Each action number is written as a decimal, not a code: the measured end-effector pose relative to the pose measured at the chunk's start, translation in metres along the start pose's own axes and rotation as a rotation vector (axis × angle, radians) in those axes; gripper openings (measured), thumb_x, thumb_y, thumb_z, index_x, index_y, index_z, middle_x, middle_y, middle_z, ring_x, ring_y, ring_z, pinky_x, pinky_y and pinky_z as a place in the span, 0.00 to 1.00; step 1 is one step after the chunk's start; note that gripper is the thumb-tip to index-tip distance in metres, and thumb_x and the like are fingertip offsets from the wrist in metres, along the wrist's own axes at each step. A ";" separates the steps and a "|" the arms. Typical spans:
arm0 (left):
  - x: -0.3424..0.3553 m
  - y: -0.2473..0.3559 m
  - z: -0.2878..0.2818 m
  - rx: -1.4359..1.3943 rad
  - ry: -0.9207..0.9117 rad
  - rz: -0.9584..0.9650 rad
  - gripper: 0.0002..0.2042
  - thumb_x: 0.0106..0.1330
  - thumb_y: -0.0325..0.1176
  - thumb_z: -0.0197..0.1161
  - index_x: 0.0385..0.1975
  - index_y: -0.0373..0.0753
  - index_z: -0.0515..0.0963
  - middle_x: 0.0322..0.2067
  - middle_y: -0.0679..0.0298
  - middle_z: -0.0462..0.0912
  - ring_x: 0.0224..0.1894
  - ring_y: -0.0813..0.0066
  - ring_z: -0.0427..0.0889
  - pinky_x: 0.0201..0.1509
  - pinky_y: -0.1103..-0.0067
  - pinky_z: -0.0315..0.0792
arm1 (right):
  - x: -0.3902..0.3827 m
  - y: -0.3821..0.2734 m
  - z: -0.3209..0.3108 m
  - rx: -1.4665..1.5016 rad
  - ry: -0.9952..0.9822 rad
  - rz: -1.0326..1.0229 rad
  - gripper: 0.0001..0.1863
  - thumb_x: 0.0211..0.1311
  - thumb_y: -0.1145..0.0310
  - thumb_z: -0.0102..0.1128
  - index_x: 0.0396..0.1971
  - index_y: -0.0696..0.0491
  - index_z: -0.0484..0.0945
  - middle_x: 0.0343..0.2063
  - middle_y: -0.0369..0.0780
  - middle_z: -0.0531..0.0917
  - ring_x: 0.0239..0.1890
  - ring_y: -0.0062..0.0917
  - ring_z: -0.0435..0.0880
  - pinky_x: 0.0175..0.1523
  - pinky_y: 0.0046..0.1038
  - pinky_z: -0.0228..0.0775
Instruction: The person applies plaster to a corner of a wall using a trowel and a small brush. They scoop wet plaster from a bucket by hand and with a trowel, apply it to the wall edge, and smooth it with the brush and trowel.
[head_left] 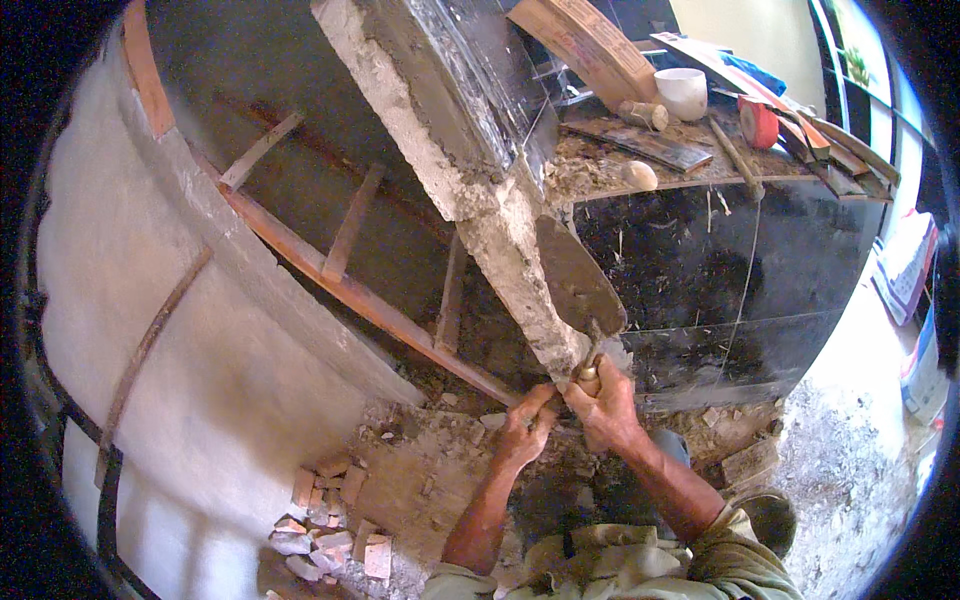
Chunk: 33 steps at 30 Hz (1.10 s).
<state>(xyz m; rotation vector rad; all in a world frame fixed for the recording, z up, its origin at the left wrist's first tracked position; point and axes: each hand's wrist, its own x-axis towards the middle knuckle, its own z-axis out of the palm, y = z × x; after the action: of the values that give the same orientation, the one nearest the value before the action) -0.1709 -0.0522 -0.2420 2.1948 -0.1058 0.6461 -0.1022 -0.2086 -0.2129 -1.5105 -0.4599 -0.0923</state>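
Note:
My right hand [604, 402] is wrapped round the handle of a trowel, near the lower end of a rough mortared wall edge [510, 250]. The trowel's wide grey-brown blade [582, 275] points away from me and lies along the right side of that edge. Close beside it on the left, my left hand [527, 428] is closed at the foot of the wall edge, its fingers curled; what they hold, if anything, is hidden. Wet-looking grey mortar covers part of the upper wall face.
A wooden ladder [345, 285] lies left of the wall edge. Broken brick pieces [330, 535] are heaped on the dirty floor. On the right, a dark-fronted counter [700, 270] carries a white cup [681, 94], a cardboard box [590, 50], a red tape roll [757, 124] and wood strips.

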 end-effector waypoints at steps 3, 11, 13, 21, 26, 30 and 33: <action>0.015 -0.008 -0.016 -0.154 0.016 0.008 0.12 0.68 0.27 0.54 0.49 0.35 0.77 0.48 0.56 0.82 0.50 0.65 0.80 0.54 0.75 0.71 | -0.003 -0.004 -0.006 -0.036 0.004 0.008 0.21 0.55 0.58 0.68 0.34 0.57 0.69 0.20 0.40 0.74 0.24 0.23 0.71 0.29 0.32 0.68; 0.016 0.001 -0.003 -0.027 0.177 0.057 0.11 0.70 0.28 0.54 0.46 0.28 0.77 0.54 0.51 0.77 0.50 0.63 0.79 0.54 0.73 0.72 | -0.020 0.021 -0.075 -0.304 0.213 -0.172 0.14 0.58 0.65 0.60 0.31 0.58 0.67 0.16 0.40 0.68 0.19 0.28 0.66 0.27 0.34 0.64; 0.035 0.026 -0.001 0.013 0.293 0.209 0.11 0.70 0.28 0.53 0.42 0.27 0.77 0.58 0.48 0.73 0.53 0.60 0.77 0.56 0.70 0.72 | -0.024 0.022 -0.094 -0.339 0.225 -0.143 0.13 0.58 0.65 0.60 0.31 0.58 0.67 0.16 0.41 0.68 0.19 0.28 0.66 0.27 0.34 0.64; 0.122 0.088 -0.065 0.576 0.408 0.736 0.08 0.69 0.28 0.53 0.40 0.30 0.77 0.61 0.44 0.69 0.64 0.43 0.65 0.65 0.55 0.61 | -0.029 -0.008 -0.128 -0.468 0.296 -0.213 0.15 0.59 0.69 0.62 0.40 0.58 0.68 0.23 0.46 0.74 0.22 0.37 0.74 0.27 0.37 0.68; 0.177 0.115 -0.090 0.839 0.319 0.984 0.12 0.70 0.36 0.52 0.39 0.34 0.77 0.60 0.44 0.70 0.66 0.42 0.63 0.67 0.51 0.57 | -0.009 -0.005 -0.121 -0.459 0.175 -0.295 0.22 0.57 0.68 0.66 0.47 0.60 0.66 0.31 0.52 0.77 0.31 0.52 0.79 0.33 0.43 0.72; 0.212 0.128 -0.112 0.906 0.338 1.078 0.17 0.73 0.41 0.45 0.38 0.35 0.77 0.61 0.47 0.70 0.67 0.44 0.61 0.68 0.49 0.54 | 0.009 0.022 -0.071 -0.343 0.155 -0.342 0.19 0.58 0.69 0.65 0.41 0.60 0.65 0.23 0.43 0.69 0.23 0.34 0.69 0.30 0.35 0.67; 0.237 0.136 -0.121 0.913 0.466 1.130 0.13 0.74 0.39 0.46 0.40 0.36 0.73 0.62 0.49 0.70 0.68 0.45 0.61 0.69 0.50 0.53 | 0.021 0.023 -0.034 -0.323 0.149 -0.317 0.19 0.59 0.68 0.64 0.42 0.59 0.65 0.24 0.48 0.72 0.24 0.43 0.74 0.31 0.39 0.69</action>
<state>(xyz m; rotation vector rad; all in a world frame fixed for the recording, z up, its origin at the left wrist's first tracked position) -0.0551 -0.0188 0.0313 2.5956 -1.0151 2.1407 -0.0675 -0.2353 -0.2267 -1.7202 -0.5812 -0.5459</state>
